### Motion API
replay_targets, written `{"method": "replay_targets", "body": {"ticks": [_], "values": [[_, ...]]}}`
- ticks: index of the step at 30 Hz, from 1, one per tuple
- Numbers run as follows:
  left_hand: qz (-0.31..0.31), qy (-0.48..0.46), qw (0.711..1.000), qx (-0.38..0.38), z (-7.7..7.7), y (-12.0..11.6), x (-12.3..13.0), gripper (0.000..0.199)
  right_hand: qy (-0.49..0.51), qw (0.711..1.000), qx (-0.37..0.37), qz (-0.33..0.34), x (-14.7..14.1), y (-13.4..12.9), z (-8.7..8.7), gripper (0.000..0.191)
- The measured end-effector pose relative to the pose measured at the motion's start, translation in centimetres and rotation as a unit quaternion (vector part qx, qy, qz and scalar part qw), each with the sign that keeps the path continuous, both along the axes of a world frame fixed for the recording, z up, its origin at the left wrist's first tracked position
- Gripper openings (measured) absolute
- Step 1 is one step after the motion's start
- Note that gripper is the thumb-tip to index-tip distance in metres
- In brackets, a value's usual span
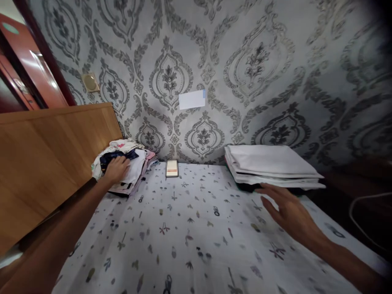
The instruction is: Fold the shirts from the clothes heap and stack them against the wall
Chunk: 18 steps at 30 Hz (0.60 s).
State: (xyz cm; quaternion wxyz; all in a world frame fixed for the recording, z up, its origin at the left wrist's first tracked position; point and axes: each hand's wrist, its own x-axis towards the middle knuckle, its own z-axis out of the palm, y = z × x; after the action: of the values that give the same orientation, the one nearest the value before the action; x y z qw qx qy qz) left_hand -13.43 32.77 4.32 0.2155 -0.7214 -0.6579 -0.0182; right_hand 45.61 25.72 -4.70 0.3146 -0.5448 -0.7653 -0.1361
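At the left, my left hand [118, 169] rests on a pile of folded clothes [134, 169], touching a dark blue garment and white cloth on top. Its fingers lie flat, holding nothing. My right hand [286, 206] is just in front of a stack of folded white cloths [269, 161], with thumb and fingers apart and nothing in them. The fingertips come close to the stack's dark bottom layer; whether they touch it I cannot tell. Both piles sit on a white printed bedsheet [183, 220].
A small framed card [172, 168] lies at the back of the sheet, close to the patterned wall [208, 53]. A wooden board [58, 151] borders the left side. On the wall are a white paper [192, 100] and a round switch [90, 82]. A white cable [352, 208] hangs at right.
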Motion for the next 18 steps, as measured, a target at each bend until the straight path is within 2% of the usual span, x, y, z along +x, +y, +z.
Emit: {"method": "replay_targets", "body": {"ticks": [4,7,10,13,15,16,18], "values": [[0.045,-0.107,0.991,-0.060,-2.0,-0.3,0.5,0.029,0.048,0.998,-0.048,0.005,-2.3,-5.4,-3.1,0.043],[0.052,-0.168,0.983,-0.060,-2.3,0.1,0.2,0.021,0.075,0.993,-0.092,0.019,-4.7,-8.9,-4.5,0.046],[0.033,-0.251,0.966,-0.056,-1.0,0.6,-0.4,0.013,0.106,0.987,-0.120,0.026,-6.7,-11.5,-4.9,0.044],[-0.008,-0.343,0.938,-0.046,2.3,0.2,-1.4,0.021,0.137,0.980,-0.142,0.029,-8.1,-12.9,-4.3,0.041],[-0.065,-0.433,0.898,-0.029,5.2,-1.1,-1.8,0.026,0.153,0.976,-0.151,0.038,-9.2,-13.3,-3.2,0.040],[-0.107,-0.500,0.859,-0.021,6.6,-2.0,-1.8,0.029,0.158,0.975,-0.152,0.046,-10.0,-13.4,-2.5,0.040],[-0.196,-0.632,0.749,-0.024,8.6,-4.8,-0.8,0.033,0.162,0.974,-0.142,0.066,-12.6,-13.5,-0.8,0.037]]}}
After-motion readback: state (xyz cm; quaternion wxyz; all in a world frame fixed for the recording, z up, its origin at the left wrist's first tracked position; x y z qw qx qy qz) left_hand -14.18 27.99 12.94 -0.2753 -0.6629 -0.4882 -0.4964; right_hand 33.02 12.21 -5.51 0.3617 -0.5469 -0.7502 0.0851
